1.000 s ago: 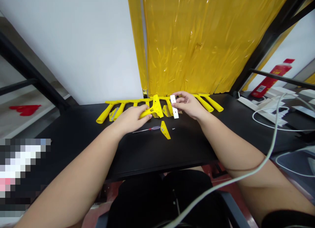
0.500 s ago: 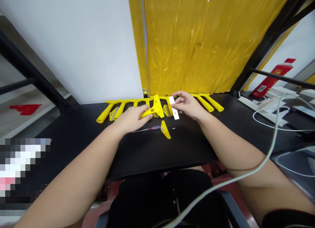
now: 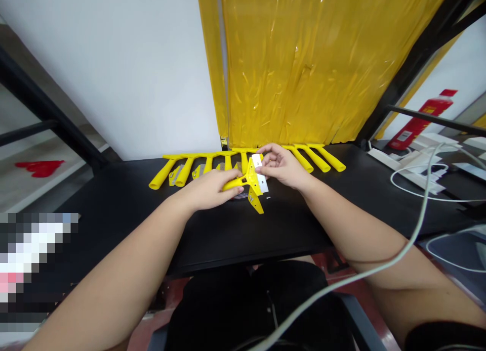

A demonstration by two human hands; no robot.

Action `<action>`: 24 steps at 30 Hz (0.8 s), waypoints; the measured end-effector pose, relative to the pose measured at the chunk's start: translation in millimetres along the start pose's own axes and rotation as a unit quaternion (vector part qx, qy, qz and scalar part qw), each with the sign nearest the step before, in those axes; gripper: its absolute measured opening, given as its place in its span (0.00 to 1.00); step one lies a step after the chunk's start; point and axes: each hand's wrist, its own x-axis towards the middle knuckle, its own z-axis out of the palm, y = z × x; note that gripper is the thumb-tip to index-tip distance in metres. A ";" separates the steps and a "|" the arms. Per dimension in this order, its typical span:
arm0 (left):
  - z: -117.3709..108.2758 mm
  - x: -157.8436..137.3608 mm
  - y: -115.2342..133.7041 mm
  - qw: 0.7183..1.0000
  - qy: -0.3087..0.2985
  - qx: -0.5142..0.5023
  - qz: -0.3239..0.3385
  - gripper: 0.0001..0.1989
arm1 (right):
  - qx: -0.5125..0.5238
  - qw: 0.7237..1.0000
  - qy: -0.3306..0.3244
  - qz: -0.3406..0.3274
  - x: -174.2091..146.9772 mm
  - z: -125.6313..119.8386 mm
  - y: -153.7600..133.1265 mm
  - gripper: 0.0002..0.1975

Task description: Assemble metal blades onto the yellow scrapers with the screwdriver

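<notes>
My left hand [image 3: 210, 189] is closed around the grip of a yellow scraper handle [image 3: 251, 177], whose wide head points right. Pinched in my right hand [image 3: 285, 167] is a flat white blade [image 3: 262, 183] with small holes. The blade lies against the right edge of the scraper's head; I cannot tell whether it is seated. Just below, a loose yellow cover plate [image 3: 256, 203] rests on the black table, partly under the scraper. A small screw [image 3: 268, 198] lies to its right. The screwdriver [image 3: 240, 196] is mostly hidden beneath my left hand.
Several yellow scraper handles [image 3: 159, 175] line the back of the black table [image 3: 228, 239], with cover plates [image 3: 175, 175] among them. A yellow plastic curtain [image 3: 296, 62] hangs behind. At right are a red bottle [image 3: 421, 119], white boxes and a pale cable [image 3: 413, 239] crossing my right arm.
The scraper handle has moved down and right in my left hand. My right hand has brought the blade left and down, onto the scraper's head. The screwdriver is now mostly covered.
</notes>
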 end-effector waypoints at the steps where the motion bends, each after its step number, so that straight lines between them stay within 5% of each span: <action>1: 0.0 0.2 0.1 1.000 0.000 0.000 0.002 0.14 | 0.001 1.000 -0.003 0.003 0.1 0.4 0.7 0.27; 15: 4.0 0.7 0.1 0.996 0.021 0.085 0.006 0.21 | 0.046 0.996 -0.013 0.074 3.0 2.0 5.9 0.30; 24: 5.3 -1.4 5.7 0.995 0.021 0.092 -0.028 0.25 | 0.021 0.993 -0.023 0.111 3.2 3.6 2.7 0.18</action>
